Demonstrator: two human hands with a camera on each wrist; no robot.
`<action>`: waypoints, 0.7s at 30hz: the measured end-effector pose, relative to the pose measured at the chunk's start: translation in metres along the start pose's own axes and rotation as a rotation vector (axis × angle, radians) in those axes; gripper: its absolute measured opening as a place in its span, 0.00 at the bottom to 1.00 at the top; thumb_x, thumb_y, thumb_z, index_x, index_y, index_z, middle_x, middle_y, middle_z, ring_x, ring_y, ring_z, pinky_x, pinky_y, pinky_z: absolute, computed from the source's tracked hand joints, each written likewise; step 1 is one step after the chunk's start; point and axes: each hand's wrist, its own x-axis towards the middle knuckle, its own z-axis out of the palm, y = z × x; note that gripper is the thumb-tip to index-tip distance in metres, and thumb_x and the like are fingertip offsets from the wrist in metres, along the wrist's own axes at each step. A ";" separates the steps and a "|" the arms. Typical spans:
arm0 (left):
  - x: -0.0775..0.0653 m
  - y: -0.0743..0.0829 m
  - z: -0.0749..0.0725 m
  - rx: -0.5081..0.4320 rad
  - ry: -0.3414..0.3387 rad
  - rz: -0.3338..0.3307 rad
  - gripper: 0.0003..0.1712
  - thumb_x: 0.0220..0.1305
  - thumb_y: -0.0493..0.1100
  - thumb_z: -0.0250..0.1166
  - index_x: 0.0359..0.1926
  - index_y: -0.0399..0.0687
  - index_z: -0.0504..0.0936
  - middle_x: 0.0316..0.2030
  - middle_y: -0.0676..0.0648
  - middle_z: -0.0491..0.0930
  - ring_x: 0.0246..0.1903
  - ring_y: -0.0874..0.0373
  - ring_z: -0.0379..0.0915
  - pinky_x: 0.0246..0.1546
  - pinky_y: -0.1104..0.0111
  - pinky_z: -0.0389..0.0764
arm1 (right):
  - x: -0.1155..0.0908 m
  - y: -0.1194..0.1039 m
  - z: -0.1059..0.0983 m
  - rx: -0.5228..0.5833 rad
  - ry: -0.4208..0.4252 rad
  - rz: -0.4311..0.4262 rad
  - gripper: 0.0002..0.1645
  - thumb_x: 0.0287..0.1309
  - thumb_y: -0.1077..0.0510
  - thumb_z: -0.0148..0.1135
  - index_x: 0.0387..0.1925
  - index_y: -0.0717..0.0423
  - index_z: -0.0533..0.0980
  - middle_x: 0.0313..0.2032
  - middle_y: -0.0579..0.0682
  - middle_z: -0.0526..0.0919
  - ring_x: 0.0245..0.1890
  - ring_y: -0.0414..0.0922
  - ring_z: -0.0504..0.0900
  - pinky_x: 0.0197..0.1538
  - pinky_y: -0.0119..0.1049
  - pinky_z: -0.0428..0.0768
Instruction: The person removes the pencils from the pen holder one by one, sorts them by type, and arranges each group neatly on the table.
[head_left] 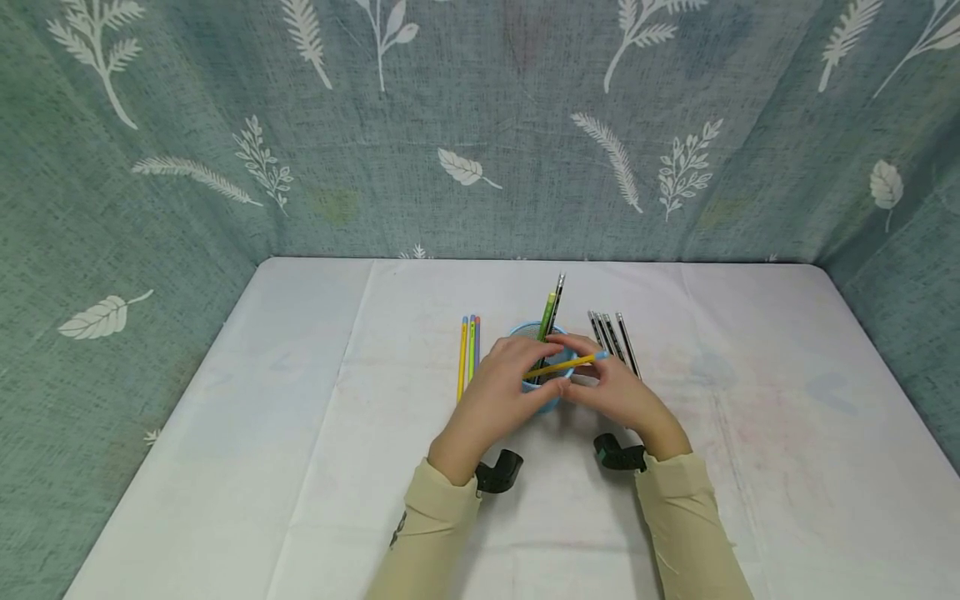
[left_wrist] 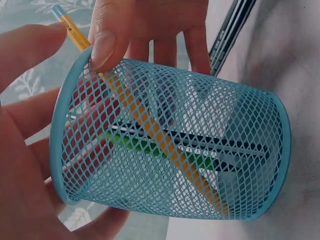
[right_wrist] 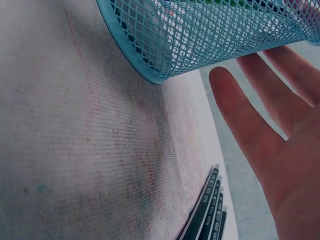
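A light-blue mesh pencil cup (head_left: 551,405) stands upright between the two hands. My left hand (head_left: 498,379) curls round its rim from the left; in the left wrist view its fingers pass behind the mesh. From the right, my right hand (head_left: 618,392) holds the rim, thumb (left_wrist: 103,50) on the near edge. The thumbs nearly meet in front. A yellow pencil (head_left: 562,365) with a blue end leans diagonally inside the cup, its end sticking out over the right side. A green pencil (head_left: 546,317) and a black pencil (head_left: 558,293) also stand in the cup.
Left of the cup lie a yellow pencil (head_left: 462,358), a green pencil (head_left: 472,350) and a purple pencil (head_left: 477,337). Several black pencils (head_left: 628,346) lie to the right, partly hidden by the right hand. A white cloth (head_left: 300,467) covers the table; a leaf-patterned curtain (head_left: 510,200) hangs behind.
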 end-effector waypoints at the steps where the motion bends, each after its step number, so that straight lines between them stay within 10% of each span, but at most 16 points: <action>1: 0.000 0.000 0.000 0.023 -0.021 0.007 0.25 0.60 0.58 0.55 0.55 0.56 0.73 0.50 0.58 0.71 0.54 0.61 0.59 0.53 0.64 0.62 | 0.000 0.000 0.000 0.001 -0.003 0.000 0.36 0.55 0.57 0.60 0.64 0.54 0.58 0.64 0.53 0.55 0.58 0.59 0.61 0.56 0.53 0.62; 21: 0.000 -0.001 -0.002 0.049 -0.072 0.037 0.11 0.60 0.52 0.58 0.42 0.58 0.81 0.38 0.62 0.78 0.44 0.67 0.68 0.48 0.68 0.66 | 0.006 0.032 0.001 -0.089 0.030 0.008 0.33 0.51 0.45 0.61 0.60 0.30 0.62 0.61 0.38 0.60 0.59 0.45 0.61 0.53 0.51 0.65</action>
